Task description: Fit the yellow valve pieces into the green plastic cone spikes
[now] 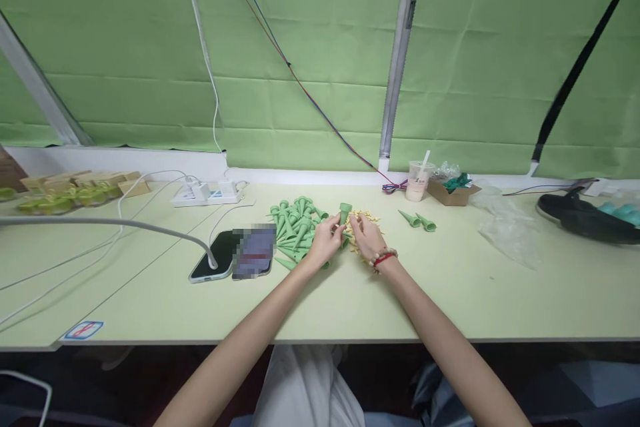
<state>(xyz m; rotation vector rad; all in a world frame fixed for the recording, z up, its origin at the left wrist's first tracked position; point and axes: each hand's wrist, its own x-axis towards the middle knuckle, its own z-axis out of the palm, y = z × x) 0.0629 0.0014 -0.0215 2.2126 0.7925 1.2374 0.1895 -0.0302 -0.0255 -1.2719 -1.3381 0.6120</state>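
Between the fingers of my left hand [326, 240] stands a green cone-shaped piece [345, 211], wide end up. Close beside it, my right hand [367, 235] is over a heap of small yellow pieces [369, 215]; its fingertips are pinched together, and whatever they hold is too small to make out. A pile of similar green cones [297, 223] spreads out to the left of my hands, partly behind the left one. Two more green cones [418, 221] lie apart on the table, right of the yellow heap.
Two phones [254, 253] lie left of the pile, a cable running over one. Behind are a power strip [205, 195], a drink cup [418, 181] and a small cardboard box [453, 194]. Clear plastic bags [507, 230] and a black object [585, 217] lie to the right.
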